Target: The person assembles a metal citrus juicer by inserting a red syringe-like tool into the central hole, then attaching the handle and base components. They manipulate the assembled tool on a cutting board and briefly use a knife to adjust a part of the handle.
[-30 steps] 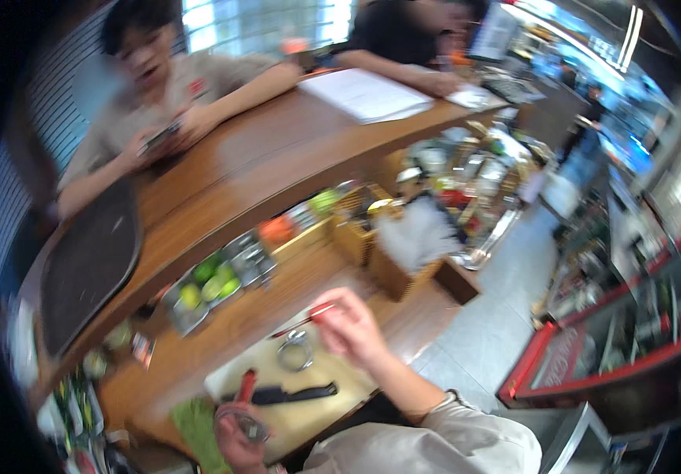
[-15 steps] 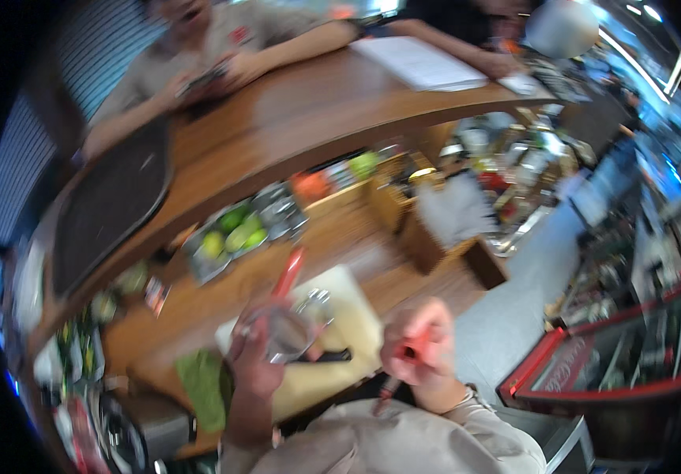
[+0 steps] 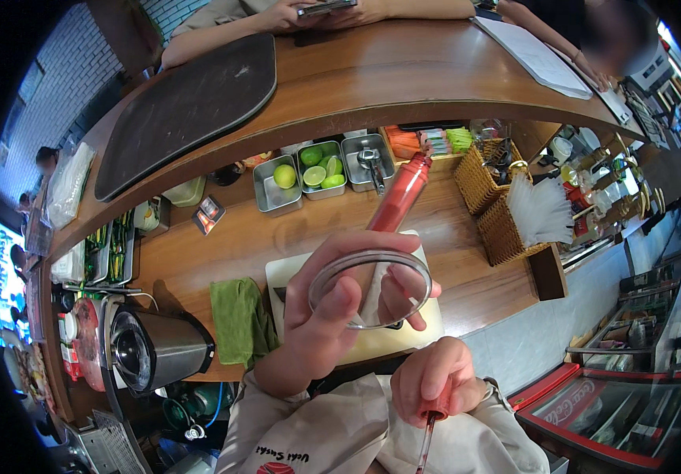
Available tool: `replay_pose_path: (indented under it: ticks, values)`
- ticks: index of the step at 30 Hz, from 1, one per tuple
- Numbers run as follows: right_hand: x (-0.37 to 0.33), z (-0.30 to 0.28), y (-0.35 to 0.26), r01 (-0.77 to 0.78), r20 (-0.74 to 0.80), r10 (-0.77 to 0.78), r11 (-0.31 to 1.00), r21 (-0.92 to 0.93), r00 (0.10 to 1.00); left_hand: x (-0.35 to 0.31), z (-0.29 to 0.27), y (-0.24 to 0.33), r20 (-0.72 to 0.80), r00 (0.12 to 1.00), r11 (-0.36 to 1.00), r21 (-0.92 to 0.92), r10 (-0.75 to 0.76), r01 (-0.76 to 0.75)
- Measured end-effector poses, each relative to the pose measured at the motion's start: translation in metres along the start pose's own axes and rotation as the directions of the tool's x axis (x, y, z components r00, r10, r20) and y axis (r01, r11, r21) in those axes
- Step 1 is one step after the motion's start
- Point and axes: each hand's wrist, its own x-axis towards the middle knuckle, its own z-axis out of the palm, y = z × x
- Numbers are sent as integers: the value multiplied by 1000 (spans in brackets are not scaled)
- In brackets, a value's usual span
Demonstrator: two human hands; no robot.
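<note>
My left hand (image 3: 313, 336) is closed around a clear, round-rimmed glass (image 3: 318, 276) and also holds a slim red tube (image 3: 398, 197). The tube is tilted away from me, and its threaded neck at the far end has no cap on it. Some of my fingers show through the glass. To the right and nearer my body, my right hand (image 3: 439, 375) grips a red cap (image 3: 435, 409) with a thin dark-tipped rod pointing down from it. Beneath both hands lies a pale cutting board (image 3: 404, 341), largely hidden by the left hand.
Metal tins (image 3: 277, 197) hold limes, and another holds a metal tool. Wicker baskets (image 3: 506, 233) stand at right, one with clear plastic pieces. A green cloth (image 3: 238, 320) and a dark appliance (image 3: 171, 347) are left. A black tray (image 3: 198, 110) lies on the raised counter; people lean there.
The view has turned and sharpened. My left hand with the glass and tube now appears farther right. My right hand has tipped the cap so that its rod shows clearly, pointing down.
</note>
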Motion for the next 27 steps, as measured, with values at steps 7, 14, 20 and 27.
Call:
replay_pose_path:
  ticks: [7,14,20,27]
  values:
    - [2,-4,1,-24,37,23,999,29,999,-2,3,4,-5,1000,999,47,-1,1]
    - [2,-7,-1,-39,51,34,995,90,998,-2,4,7,-48,999,998,68,-10,14]
    - [3,-7,-2,-122,25,120,988,93,992,-4,5,6,-84,996,997,75,-24,30]
    - [-2,-5,-4,-271,-36,275,957,100,961,-3,2,3,-38,999,996,93,-16,20]
